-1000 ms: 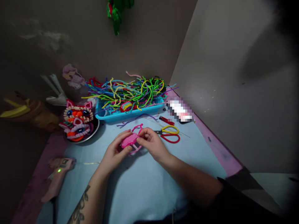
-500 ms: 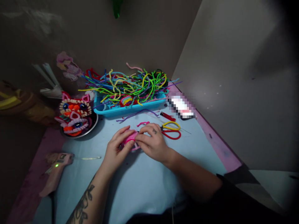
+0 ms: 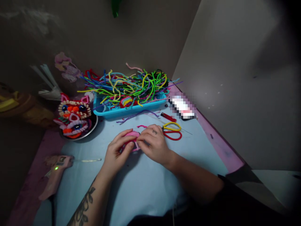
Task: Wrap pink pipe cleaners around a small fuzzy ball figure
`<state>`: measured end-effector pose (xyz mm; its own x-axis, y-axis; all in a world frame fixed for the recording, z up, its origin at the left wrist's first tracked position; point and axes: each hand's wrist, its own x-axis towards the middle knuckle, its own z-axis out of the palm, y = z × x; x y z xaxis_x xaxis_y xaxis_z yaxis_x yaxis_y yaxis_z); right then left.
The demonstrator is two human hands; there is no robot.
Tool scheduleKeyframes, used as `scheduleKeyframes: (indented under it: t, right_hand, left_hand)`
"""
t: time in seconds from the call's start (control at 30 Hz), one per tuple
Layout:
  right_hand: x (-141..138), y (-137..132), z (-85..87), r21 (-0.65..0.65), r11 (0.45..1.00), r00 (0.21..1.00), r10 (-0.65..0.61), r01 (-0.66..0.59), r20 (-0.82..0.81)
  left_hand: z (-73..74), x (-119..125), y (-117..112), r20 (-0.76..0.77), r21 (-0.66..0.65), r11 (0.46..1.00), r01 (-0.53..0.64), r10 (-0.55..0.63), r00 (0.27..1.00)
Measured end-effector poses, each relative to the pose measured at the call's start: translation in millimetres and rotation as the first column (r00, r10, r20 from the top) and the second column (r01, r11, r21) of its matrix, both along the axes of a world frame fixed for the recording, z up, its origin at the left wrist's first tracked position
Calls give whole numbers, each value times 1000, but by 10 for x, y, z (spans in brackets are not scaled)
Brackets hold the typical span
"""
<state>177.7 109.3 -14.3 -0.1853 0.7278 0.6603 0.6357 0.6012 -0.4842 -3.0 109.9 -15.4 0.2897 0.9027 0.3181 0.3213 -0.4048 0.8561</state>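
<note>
A small pink piece of craft work, seemingly of fuzzy pipe cleaner, is held low over the table between both hands. My left hand grips its left side, with the thumb in front and the fingers behind. The fingertips of my right hand are pinched together at its right edge; what exactly they pinch is partly hidden. A short pink pipe cleaner lies just behind the hands. Scissors with one yellow and one red handle rest right beside my right hand.
A blue basket overflows with coloured pipe cleaners at the back. Left of it, a bowl holds fuzzy animal-face figures. A pink glue gun lies front left. A red lighter and a phone lie back right.
The left thumb has shifted slightly down on the pink piece, and more of the piece's dark inner part shows. Both hands keep hold of it, and the view has moved slightly.
</note>
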Motion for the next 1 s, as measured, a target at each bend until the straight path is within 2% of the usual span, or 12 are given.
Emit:
scheduleKeyframes:
  t: [0.17, 0.23, 0.33, 0.4, 0.47, 0.53, 0.7, 1.0]
  right_hand:
    - [-5, 22, -19, -12, 999, 999, -30, 30, -13]
    - [2, 31, -19, 7, 999, 999, -45, 45, 4]
    - [7, 31, -16, 62, 995, 996, -76, 73, 53]
    - [1, 21, -15, 92, 992, 992, -89, 81, 93]
    - [-13, 7, -15, 110, 991, 988, -91, 77, 126]
    - [-29, -6, -17, 119, 991, 986, -85, 68, 144]
    - [-62, -31, -23, 104, 993, 988, -75, 61, 137]
    - [-129, -75, -13, 32, 990, 989, -136, 134, 64]
  left_hand:
    - [-20, -10, 17, -23, 4, 1000, 13, -13, 1000]
    - [-20, -12, 8, -53, 55, 996, -73, 76, 996]
    - [-18, 17, -34, -87, 195, 947, -254, 275, 958]
    - [-21, 60, -71, -123, 268, 920, -285, 326, 937]
    - [-32, 111, -103, -166, 279, 922, -270, 323, 932]
    - [-48, 155, -123, -179, 236, 932, -273, 318, 931]
    - [-60, 193, -129, -148, 127, 957, -261, 278, 949]
    - [-39, 201, -129, -99, 86, 968, -238, 246, 964]
